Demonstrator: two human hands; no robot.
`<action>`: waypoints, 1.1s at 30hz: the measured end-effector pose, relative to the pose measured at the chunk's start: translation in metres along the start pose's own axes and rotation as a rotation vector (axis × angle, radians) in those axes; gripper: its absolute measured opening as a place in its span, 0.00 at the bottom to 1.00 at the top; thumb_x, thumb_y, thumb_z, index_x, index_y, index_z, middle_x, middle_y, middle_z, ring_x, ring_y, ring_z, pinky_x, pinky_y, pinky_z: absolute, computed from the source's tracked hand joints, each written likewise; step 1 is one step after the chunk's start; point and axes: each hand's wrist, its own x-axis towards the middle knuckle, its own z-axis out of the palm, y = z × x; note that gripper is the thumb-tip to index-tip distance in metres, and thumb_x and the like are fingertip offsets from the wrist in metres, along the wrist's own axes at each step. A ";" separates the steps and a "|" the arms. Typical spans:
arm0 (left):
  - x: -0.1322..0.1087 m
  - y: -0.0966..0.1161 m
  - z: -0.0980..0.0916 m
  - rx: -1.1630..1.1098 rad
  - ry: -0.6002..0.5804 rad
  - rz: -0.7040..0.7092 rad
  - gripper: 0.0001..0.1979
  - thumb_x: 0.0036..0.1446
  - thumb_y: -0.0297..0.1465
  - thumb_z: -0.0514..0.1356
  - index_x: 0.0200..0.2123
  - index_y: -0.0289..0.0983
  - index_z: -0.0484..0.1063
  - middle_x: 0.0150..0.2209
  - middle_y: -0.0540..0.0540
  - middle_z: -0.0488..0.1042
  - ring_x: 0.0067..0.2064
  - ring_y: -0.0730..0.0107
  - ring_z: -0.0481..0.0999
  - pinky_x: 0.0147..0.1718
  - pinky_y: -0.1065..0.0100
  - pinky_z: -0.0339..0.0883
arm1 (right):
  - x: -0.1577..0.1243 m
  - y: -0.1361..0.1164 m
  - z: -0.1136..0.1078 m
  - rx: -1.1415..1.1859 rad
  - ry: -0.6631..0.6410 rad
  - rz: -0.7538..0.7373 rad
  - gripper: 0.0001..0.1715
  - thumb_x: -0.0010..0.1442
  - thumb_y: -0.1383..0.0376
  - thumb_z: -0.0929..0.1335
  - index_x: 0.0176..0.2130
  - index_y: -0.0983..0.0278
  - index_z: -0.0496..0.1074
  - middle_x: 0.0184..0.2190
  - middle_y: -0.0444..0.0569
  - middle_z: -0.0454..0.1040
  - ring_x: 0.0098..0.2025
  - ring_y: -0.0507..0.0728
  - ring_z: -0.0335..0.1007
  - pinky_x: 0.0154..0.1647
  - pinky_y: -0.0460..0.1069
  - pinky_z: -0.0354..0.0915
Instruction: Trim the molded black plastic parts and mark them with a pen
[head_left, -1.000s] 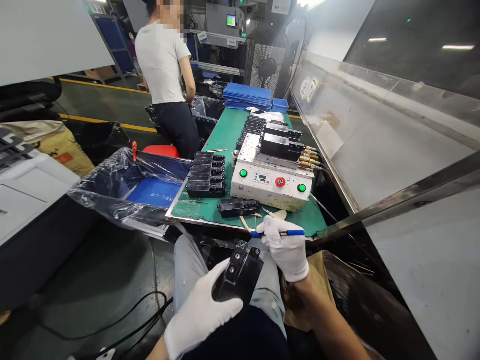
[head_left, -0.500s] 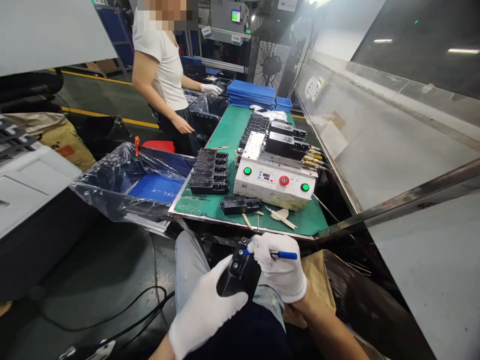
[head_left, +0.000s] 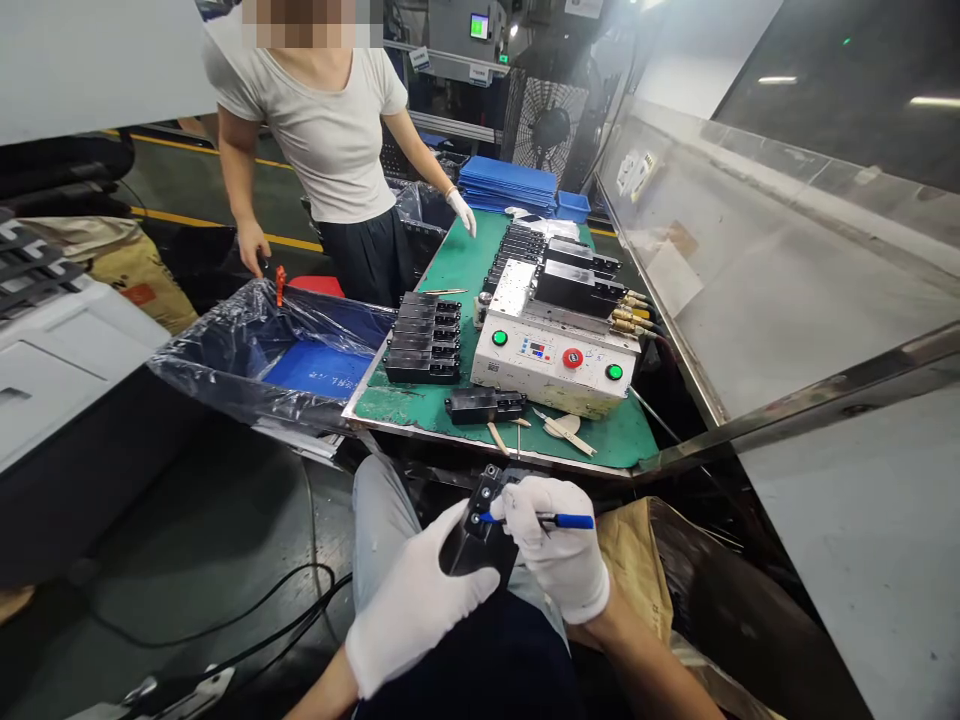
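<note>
Over my lap, my left hand (head_left: 424, 600), in a white glove, is wrapped round a black plastic part (head_left: 476, 550) held at a tilt. Small round metal inserts show at the part's upper end. My right hand (head_left: 559, 545), also gloved, grips a blue pen (head_left: 574, 521), whose tip touches or nearly touches the part beside the lower insert. Another black part (head_left: 486, 405) lies at the front edge of the green table (head_left: 469, 262). A row of similar black parts (head_left: 424, 340) stands behind it on the left.
A white machine (head_left: 555, 365) with green and red buttons carries black parts. Small tools (head_left: 566, 432) lie before it. A plastic-lined crate (head_left: 315, 370) stands left of the table. Across it stands a person (head_left: 330, 150), one gloved hand near the table. Blue sheets (head_left: 510, 185) are stacked behind.
The pen tip has moved down from one insert to the lower one. The other person has turned toward the table and stepped nearer, one hand now by the crate.
</note>
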 end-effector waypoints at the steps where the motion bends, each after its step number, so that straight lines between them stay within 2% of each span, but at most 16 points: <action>1: 0.000 0.000 0.000 -0.004 -0.003 0.003 0.33 0.56 0.38 0.66 0.65 0.48 0.65 0.63 0.50 0.75 0.63 0.60 0.73 0.64 0.65 0.64 | 0.000 0.002 0.002 -0.002 -0.011 0.001 0.22 0.71 0.63 0.64 0.26 0.61 0.75 0.21 0.45 0.76 0.24 0.52 0.72 0.31 0.47 0.67; 3: 0.000 0.001 0.000 -0.011 -0.010 0.015 0.33 0.56 0.39 0.67 0.65 0.46 0.65 0.65 0.48 0.73 0.64 0.60 0.72 0.65 0.64 0.63 | 0.001 0.005 0.003 -0.010 -0.014 -0.038 0.23 0.70 0.64 0.64 0.24 0.62 0.73 0.20 0.44 0.73 0.23 0.51 0.70 0.29 0.46 0.65; 6: 0.003 0.001 0.000 -0.025 -0.016 0.035 0.34 0.55 0.40 0.68 0.64 0.42 0.65 0.65 0.45 0.72 0.66 0.59 0.70 0.66 0.63 0.61 | 0.003 0.005 0.000 -0.051 0.033 -0.202 0.19 0.68 0.68 0.65 0.25 0.62 0.71 0.19 0.42 0.72 0.22 0.50 0.67 0.28 0.46 0.63; 9: 0.013 0.002 -0.001 -0.084 0.016 0.018 0.33 0.54 0.42 0.68 0.61 0.41 0.67 0.60 0.45 0.77 0.62 0.58 0.73 0.63 0.62 0.65 | -0.004 0.003 -0.007 -0.067 0.086 -0.304 0.12 0.67 0.70 0.65 0.33 0.62 0.75 0.24 0.44 0.78 0.26 0.52 0.73 0.31 0.48 0.66; 11: 0.024 0.001 -0.003 -0.134 0.104 -0.002 0.28 0.55 0.43 0.67 0.58 0.41 0.70 0.54 0.45 0.80 0.56 0.58 0.76 0.57 0.61 0.69 | -0.016 0.000 -0.009 -0.060 0.139 -0.300 0.09 0.67 0.69 0.66 0.40 0.61 0.77 0.29 0.46 0.81 0.29 0.54 0.76 0.34 0.50 0.68; 13: 0.038 -0.001 -0.006 -0.207 0.243 -0.005 0.25 0.56 0.43 0.65 0.55 0.40 0.72 0.50 0.45 0.81 0.50 0.60 0.78 0.52 0.61 0.70 | -0.032 -0.003 -0.007 -0.043 0.161 -0.263 0.09 0.66 0.69 0.67 0.44 0.60 0.78 0.29 0.45 0.81 0.28 0.54 0.76 0.33 0.51 0.68; 15: 0.052 -0.003 -0.010 -0.314 0.360 0.021 0.25 0.56 0.44 0.66 0.54 0.39 0.72 0.50 0.44 0.80 0.48 0.63 0.77 0.51 0.62 0.71 | -0.048 -0.006 0.001 -0.019 0.120 -0.238 0.12 0.64 0.71 0.69 0.46 0.59 0.77 0.29 0.44 0.81 0.28 0.55 0.76 0.33 0.51 0.70; 17: 0.061 -0.003 -0.013 -0.417 0.422 0.061 0.26 0.56 0.44 0.66 0.55 0.40 0.72 0.52 0.44 0.80 0.49 0.65 0.77 0.51 0.63 0.72 | -0.060 -0.006 0.012 -0.015 0.045 -0.232 0.14 0.62 0.73 0.70 0.48 0.60 0.77 0.32 0.45 0.83 0.30 0.56 0.79 0.35 0.51 0.71; 21: 0.068 0.000 -0.014 -0.465 0.458 0.095 0.26 0.55 0.43 0.67 0.54 0.39 0.73 0.50 0.44 0.80 0.45 0.68 0.78 0.48 0.65 0.74 | -0.068 -0.002 0.034 -0.001 0.024 -0.210 0.17 0.62 0.75 0.71 0.49 0.62 0.76 0.37 0.48 0.84 0.34 0.57 0.81 0.38 0.51 0.73; 24: 0.068 0.002 -0.013 -0.458 0.451 0.089 0.25 0.55 0.43 0.67 0.53 0.39 0.74 0.48 0.45 0.81 0.43 0.69 0.78 0.47 0.66 0.74 | -0.066 0.001 0.040 0.004 0.024 -0.191 0.15 0.63 0.75 0.71 0.49 0.63 0.77 0.37 0.49 0.84 0.35 0.57 0.81 0.38 0.51 0.73; 28: 0.069 0.000 -0.012 -0.449 0.462 0.089 0.25 0.54 0.43 0.68 0.53 0.39 0.74 0.48 0.46 0.81 0.44 0.69 0.78 0.46 0.67 0.74 | -0.067 0.003 0.036 -0.024 0.000 -0.160 0.10 0.64 0.75 0.70 0.43 0.63 0.77 0.33 0.47 0.83 0.32 0.56 0.80 0.35 0.51 0.72; 30: 0.070 -0.002 -0.013 -0.440 0.481 0.082 0.25 0.54 0.43 0.68 0.53 0.39 0.74 0.48 0.45 0.81 0.44 0.69 0.78 0.46 0.68 0.74 | -0.071 0.005 0.032 -0.029 0.005 -0.156 0.11 0.63 0.75 0.70 0.43 0.62 0.78 0.32 0.47 0.83 0.31 0.55 0.80 0.36 0.50 0.72; 33: 0.071 -0.004 -0.012 -0.424 0.505 0.061 0.27 0.53 0.43 0.69 0.53 0.39 0.74 0.48 0.45 0.81 0.43 0.69 0.78 0.45 0.67 0.74 | -0.074 0.011 0.026 -0.057 0.092 -0.145 0.15 0.62 0.77 0.71 0.46 0.63 0.78 0.34 0.47 0.83 0.33 0.56 0.80 0.38 0.50 0.73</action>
